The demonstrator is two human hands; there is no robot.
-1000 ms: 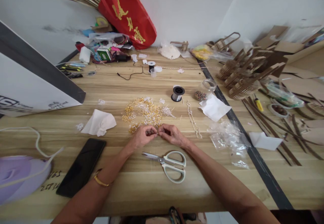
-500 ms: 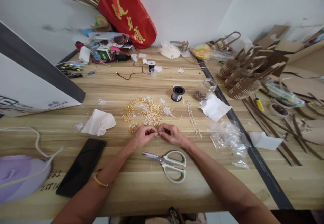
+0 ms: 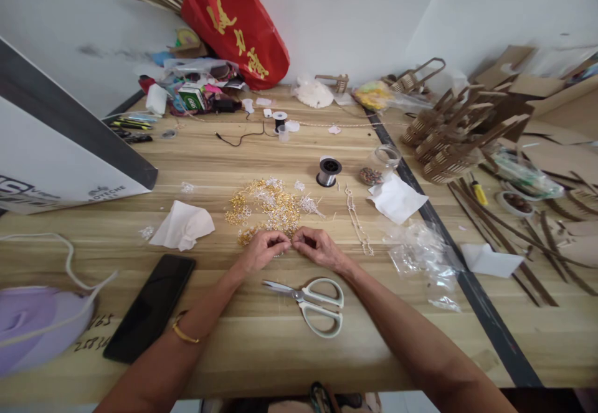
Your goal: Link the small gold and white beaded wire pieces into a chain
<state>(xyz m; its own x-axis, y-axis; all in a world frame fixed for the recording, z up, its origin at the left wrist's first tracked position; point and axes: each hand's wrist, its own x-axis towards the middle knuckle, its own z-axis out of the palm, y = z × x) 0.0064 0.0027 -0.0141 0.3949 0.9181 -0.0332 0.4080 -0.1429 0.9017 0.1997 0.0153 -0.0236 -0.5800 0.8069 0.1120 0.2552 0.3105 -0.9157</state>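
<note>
My left hand [image 3: 265, 249] and my right hand [image 3: 317, 248] meet fingertip to fingertip over the near edge of a pile of gold and silver beads [image 3: 275, 206]. Both are closed in a pinch; whatever sits between the fingers is too small to name. Below the hands lies a pair of scissors [image 3: 322, 304] with pale handles, blades pointing left. To the right of my right hand a thin beaded chain [image 3: 357, 223] is stretched out on the table. Clear headpins or small sticks [image 3: 310, 205] lie at the pile's right side.
A wire spool [image 3: 329, 171] stands behind the beads, with a jar [image 3: 379, 162] to its right. A black phone [image 3: 150, 307] and a crumpled tissue [image 3: 182, 226] lie left. Plastic bags [image 3: 423, 254] and small woven baskets [image 3: 451, 142] are at right; a white box [image 3: 60, 145] stands far left.
Hardly anything differs. My two hands stay pinched together in the same place, with only a slight shift of the fingertips.
</note>
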